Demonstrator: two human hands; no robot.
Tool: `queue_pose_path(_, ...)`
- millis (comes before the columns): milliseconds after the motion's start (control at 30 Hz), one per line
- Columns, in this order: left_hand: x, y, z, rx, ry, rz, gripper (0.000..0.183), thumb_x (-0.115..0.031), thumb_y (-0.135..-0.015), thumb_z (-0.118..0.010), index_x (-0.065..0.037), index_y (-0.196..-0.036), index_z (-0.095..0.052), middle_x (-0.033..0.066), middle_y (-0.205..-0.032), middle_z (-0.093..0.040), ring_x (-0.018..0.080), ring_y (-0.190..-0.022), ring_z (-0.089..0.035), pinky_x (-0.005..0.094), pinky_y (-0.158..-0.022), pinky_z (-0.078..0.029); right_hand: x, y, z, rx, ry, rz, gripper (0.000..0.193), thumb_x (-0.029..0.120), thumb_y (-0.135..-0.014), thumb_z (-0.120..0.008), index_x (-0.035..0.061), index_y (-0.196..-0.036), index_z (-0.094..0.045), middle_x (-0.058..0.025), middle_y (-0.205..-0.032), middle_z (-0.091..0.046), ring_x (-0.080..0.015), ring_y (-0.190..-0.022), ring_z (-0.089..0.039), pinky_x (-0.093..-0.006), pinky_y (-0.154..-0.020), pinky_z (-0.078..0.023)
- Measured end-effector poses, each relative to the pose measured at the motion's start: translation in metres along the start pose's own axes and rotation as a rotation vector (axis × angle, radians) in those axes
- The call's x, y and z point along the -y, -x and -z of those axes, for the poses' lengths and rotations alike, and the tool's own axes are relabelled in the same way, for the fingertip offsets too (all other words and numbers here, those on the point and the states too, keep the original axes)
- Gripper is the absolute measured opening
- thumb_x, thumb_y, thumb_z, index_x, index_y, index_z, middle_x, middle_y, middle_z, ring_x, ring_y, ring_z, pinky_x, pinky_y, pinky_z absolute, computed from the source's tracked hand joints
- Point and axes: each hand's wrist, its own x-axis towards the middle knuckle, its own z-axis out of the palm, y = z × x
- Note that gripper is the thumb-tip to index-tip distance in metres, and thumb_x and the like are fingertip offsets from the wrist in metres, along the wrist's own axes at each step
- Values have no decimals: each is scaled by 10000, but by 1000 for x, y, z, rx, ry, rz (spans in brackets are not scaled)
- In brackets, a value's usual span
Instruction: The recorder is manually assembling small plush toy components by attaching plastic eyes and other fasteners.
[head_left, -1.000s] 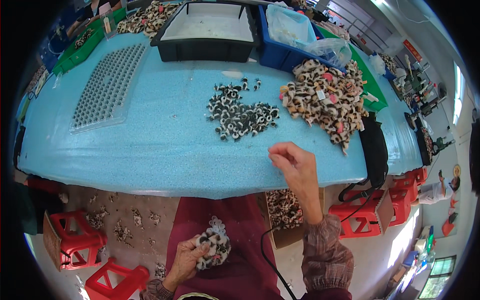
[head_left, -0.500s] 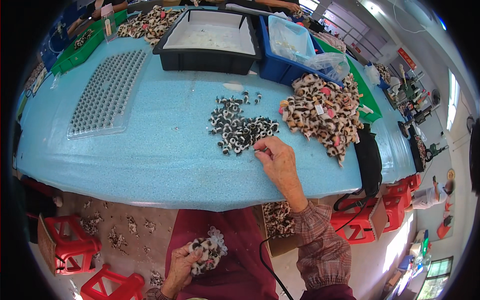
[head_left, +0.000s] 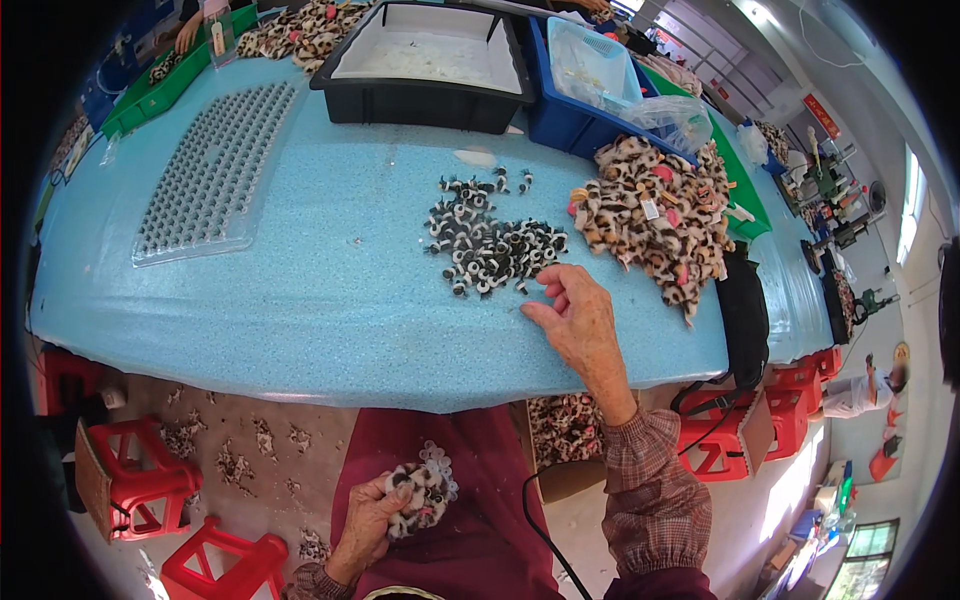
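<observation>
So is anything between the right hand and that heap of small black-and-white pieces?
Nothing visible. The right hand lies on the bare blue table, fingertips at the near edge of the black-and-white pieces.

Light-blue table [head_left: 330, 290], black-white small parts [head_left: 487, 243], leopard-print pieces [head_left: 655, 215], clear tray [head_left: 215, 170], black bin [head_left: 425, 65]

The blue table [head_left: 300, 290] lies bare along its near edge and across the wide middle strip, so a hand can slide freely there. To the left, a clear studded tray [head_left: 215, 170] takes up the far corner. The black bin [head_left: 420, 70] and the blue crate [head_left: 585, 95] wall off the back edge. A scatter of small black-and-white pieces [head_left: 487, 245] sits mid-table, just beside the leopard-print pile [head_left: 655, 215], which blocks the right. The right hand [head_left: 580, 320] rests at the scatter's near edge, bare table around it.
</observation>
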Motion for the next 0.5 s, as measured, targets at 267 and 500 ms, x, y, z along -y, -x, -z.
queue_pose_path(267,1,8,7,2,22,-16,150,-91,-854,-643,32,-940,-640,46,-839,-645,107,-714,-601,257,-680,-533,6,-2,-25,-56,199,20,260,186,-692,-770,73,-877,-626,-52,-644,-564,-189,-548,-531,-317,-528,-433)
queue_pose_path(500,-16,12,3,43,196,57,238,-81,-883,-554,43,-1084,-584,112,-974,-656,187,-809,-653,311,-705,-548,-10,8,-3,20,-9,28,135,41,-780,-650,24,-914,-642,-91,-750,-639,-152,-656,-599,-270,-628,-480)
